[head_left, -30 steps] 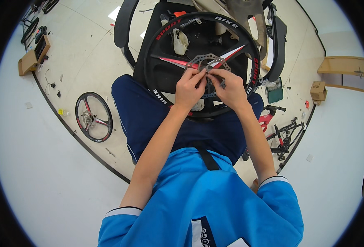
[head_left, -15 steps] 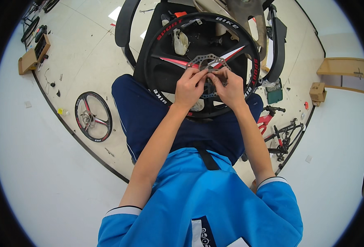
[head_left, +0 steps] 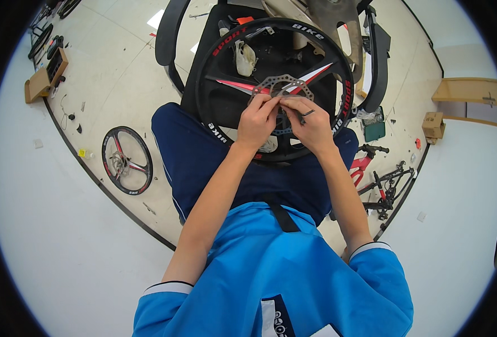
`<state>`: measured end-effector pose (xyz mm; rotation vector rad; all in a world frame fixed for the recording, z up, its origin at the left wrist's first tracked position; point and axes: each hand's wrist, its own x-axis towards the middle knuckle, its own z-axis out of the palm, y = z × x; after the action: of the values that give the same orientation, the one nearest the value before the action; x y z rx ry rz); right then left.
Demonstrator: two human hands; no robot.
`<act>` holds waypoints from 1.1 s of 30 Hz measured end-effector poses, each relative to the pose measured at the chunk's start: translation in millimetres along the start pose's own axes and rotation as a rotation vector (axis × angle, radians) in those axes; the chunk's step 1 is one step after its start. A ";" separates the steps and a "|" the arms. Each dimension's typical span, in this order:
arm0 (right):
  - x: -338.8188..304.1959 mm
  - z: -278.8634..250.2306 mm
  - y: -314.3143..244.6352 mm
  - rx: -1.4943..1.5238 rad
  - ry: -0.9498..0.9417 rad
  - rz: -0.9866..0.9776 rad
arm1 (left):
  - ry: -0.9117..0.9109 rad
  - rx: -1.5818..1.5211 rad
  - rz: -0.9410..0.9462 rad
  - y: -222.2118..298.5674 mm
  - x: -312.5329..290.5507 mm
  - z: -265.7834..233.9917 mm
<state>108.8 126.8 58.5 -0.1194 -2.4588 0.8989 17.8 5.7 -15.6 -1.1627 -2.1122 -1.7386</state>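
A black bicycle wheel (head_left: 201, 90) with red and white spokes leans across my lap and a black chair seat. At its middle sits a silver, perforated brake disc (head_left: 285, 80). Over the disc's near part, my left hand (head_left: 255, 121) is closed, thumb and finger pinched on something too small to make out. My right hand (head_left: 311, 124) meets it fingertip to fingertip, also closed. From the right hand's fingers sticks out a thin dark rod, seemingly a hex key (head_left: 307, 113). The hub is mostly hidden behind my fingers.
A chair armrest (head_left: 379, 73) stands either side of the wheel. On the seat lie a whitish glove-like bundle (head_left: 245, 58) and an orange item (head_left: 244, 20). A second wheel (head_left: 149, 163) lies on the floor left; bike frames (head_left: 391, 191) and a green case (head_left: 375, 131) are right.
The fingers of my right hand have shifted slightly left and curled, and the dark rod now shows across them. My left hand stays nearly in place. The wheel has barely moved.
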 end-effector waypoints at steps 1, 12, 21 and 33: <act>-1.2 -0.3 -0.5 -0.002 -0.002 0.007 | 0.002 0.000 -0.001 -0.2 -0.4 -0.8; 0.6 -1.4 -5.8 -0.053 -0.055 -0.027 | 0.046 0.064 0.074 -3.9 -3.2 2.5; -3.4 0.9 -1.8 -0.067 -0.013 -0.012 | 0.038 0.073 0.127 -7.6 -6.1 5.2; -17.3 24.6 -2.7 -0.018 0.292 0.092 | -0.032 0.069 0.106 -5.3 -3.9 1.3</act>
<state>111.8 106.1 36.6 -0.3474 -2.2046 0.8332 17.4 5.0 -22.3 -1.2665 -2.0706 -1.5991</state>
